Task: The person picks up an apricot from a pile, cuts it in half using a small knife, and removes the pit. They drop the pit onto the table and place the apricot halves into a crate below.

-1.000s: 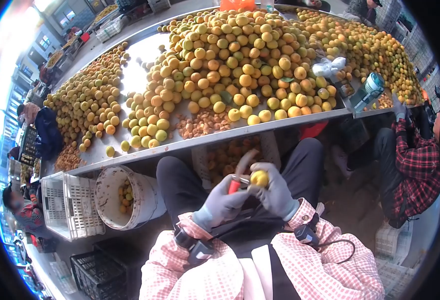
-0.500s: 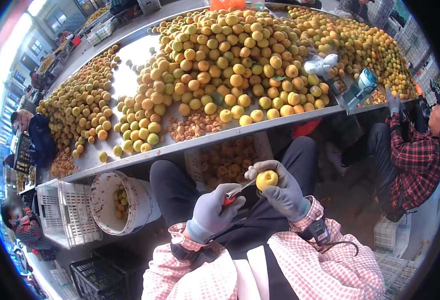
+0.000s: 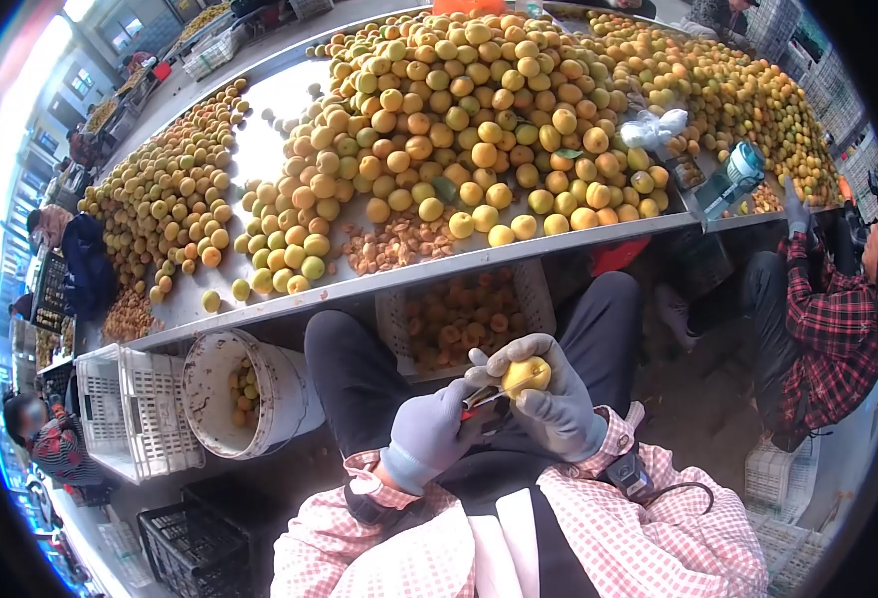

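Observation:
My left hand [image 3: 427, 439], in a grey glove, is closed around a small knife [image 3: 483, 402] with a red handle. Its blade points right and reaches the lower left side of a yellow apricot [image 3: 526, 378]. The apricot sits in the gloved fingers of my right hand [image 3: 562, 411], which are curled round it. Both hands are close together above my lap. Just beyond them, a white crate [image 3: 395, 339] under the table edge contains apricot halves [image 3: 459, 317].
A metal table [image 3: 359, 287] bears a large heap of apricots [image 3: 459, 110] and a pile of pits [image 3: 399, 243]. To my left stand a white bucket [image 3: 204, 384] with some fruit and white crates [image 3: 140, 419]. A bottle [image 3: 738, 174] stands right; a co-worker in checked shirt [image 3: 833, 329] sits beyond.
My hands have come closer together, and the knife blade now meets the apricot lower on its side. The apricot has moved slightly down and left. The whole view has shifted a little.

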`<move>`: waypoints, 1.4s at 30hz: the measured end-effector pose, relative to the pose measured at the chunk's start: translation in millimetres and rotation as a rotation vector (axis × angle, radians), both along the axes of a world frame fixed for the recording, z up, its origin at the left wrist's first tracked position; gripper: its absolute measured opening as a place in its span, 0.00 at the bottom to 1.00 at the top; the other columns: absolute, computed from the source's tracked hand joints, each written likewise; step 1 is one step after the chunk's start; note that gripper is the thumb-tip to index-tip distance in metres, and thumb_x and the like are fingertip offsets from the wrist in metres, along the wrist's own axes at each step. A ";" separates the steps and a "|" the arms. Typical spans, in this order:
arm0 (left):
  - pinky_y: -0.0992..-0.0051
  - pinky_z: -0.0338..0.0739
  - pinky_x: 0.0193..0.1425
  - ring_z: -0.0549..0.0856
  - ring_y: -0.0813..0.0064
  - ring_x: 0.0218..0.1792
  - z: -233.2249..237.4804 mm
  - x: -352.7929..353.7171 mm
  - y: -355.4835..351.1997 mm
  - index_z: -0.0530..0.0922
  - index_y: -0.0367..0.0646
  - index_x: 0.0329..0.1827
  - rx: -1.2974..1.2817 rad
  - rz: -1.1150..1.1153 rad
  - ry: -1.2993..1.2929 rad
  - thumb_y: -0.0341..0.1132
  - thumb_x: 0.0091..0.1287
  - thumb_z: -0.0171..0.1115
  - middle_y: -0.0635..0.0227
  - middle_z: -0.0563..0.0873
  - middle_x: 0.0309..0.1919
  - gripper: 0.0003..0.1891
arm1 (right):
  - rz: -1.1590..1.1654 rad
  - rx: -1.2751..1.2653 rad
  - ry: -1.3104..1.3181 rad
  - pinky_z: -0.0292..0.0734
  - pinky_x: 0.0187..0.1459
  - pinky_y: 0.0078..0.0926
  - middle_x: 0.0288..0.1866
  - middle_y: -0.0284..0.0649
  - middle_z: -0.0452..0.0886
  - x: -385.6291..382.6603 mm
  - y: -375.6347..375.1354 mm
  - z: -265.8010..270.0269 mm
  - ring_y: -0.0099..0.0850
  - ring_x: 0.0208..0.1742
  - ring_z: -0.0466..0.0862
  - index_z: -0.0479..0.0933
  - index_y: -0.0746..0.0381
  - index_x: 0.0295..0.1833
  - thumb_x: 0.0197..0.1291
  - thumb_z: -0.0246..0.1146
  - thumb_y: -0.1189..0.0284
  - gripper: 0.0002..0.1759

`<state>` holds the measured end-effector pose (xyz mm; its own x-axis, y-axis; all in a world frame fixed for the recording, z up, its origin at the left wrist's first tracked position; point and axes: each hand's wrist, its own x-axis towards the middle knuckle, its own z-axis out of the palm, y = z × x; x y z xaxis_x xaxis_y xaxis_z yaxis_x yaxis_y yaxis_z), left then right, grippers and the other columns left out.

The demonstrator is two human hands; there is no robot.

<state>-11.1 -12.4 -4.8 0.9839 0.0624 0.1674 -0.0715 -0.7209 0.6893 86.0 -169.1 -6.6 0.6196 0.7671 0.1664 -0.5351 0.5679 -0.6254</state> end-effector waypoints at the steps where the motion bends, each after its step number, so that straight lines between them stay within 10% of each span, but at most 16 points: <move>1: 0.63 0.76 0.28 0.83 0.53 0.25 -2.4 1.0 0.4 0.75 0.41 0.52 0.035 0.025 -0.013 0.38 0.59 0.67 0.56 0.83 0.28 0.20 | -0.020 0.004 -0.022 0.58 0.74 0.38 0.61 0.41 0.74 -0.5 2.6 -0.8 0.36 0.67 0.74 0.63 0.59 0.62 0.63 0.66 0.71 0.25; 9: 0.59 0.75 0.28 0.82 0.51 0.27 -15.3 10.0 -1.6 0.72 0.41 0.47 0.031 0.071 -0.001 0.34 0.58 0.65 0.54 0.82 0.25 0.16 | -0.121 -0.041 -0.042 0.48 0.77 0.43 0.58 0.42 0.76 -4.6 15.4 0.5 0.39 0.63 0.77 0.62 0.59 0.63 0.62 0.66 0.69 0.28; 12: 0.56 0.74 0.30 0.81 0.46 0.28 -5.7 23.1 6.4 0.70 0.42 0.41 0.045 0.057 0.141 0.34 0.60 0.64 0.52 0.81 0.26 0.12 | -0.137 -0.262 -0.146 0.69 0.68 0.33 0.61 0.41 0.73 5.3 15.4 -7.5 0.35 0.65 0.76 0.62 0.59 0.63 0.63 0.66 0.73 0.27; 16: 0.66 0.78 0.41 0.84 0.49 0.37 -6.9 22.5 -12.2 0.74 0.38 0.48 -0.643 0.009 0.183 0.32 0.62 0.64 0.48 0.83 0.33 0.14 | -0.085 -0.196 -0.026 0.71 0.65 0.29 0.65 0.47 0.72 8.6 15.4 -3.0 0.34 0.66 0.74 0.66 0.61 0.62 0.63 0.67 0.70 0.26; 20: 0.66 0.78 0.42 0.84 0.49 0.38 -6.1 17.3 -14.0 0.75 0.39 0.50 -0.799 0.050 0.286 0.33 0.62 0.64 0.48 0.84 0.35 0.15 | 0.012 -0.093 0.134 0.69 0.65 0.27 0.64 0.48 0.73 7.6 16.2 -3.6 0.33 0.66 0.74 0.66 0.60 0.63 0.63 0.67 0.62 0.28; 23: 0.61 0.77 0.38 0.83 0.48 0.35 3.4 19.2 2.8 0.74 0.40 0.49 -0.264 0.039 0.232 0.34 0.62 0.65 0.49 0.83 0.32 0.15 | 0.008 -0.246 -0.158 0.70 0.64 0.28 0.63 0.48 0.75 19.2 15.1 -8.5 0.33 0.66 0.74 0.66 0.60 0.63 0.62 0.67 0.63 0.28; 33: 0.58 0.77 0.35 0.83 0.47 0.32 -7.3 10.2 6.3 0.75 0.42 0.47 -0.061 -0.032 0.200 0.34 0.62 0.64 0.51 0.83 0.29 0.13 | 0.109 -0.087 0.053 0.70 0.65 0.35 0.63 0.49 0.75 12.8 15.4 -2.1 0.37 0.67 0.73 0.66 0.62 0.64 0.61 0.68 0.64 0.29; 42: 0.67 0.78 0.39 0.84 0.54 0.33 -19.9 16.2 2.4 0.77 0.40 0.46 -0.395 0.046 -0.001 0.30 0.62 0.65 0.54 0.83 0.31 0.11 | -0.057 -0.236 -0.084 0.70 0.64 0.35 0.60 0.47 0.76 8.0 22.5 -8.0 0.33 0.59 0.79 0.65 0.61 0.63 0.61 0.67 0.72 0.27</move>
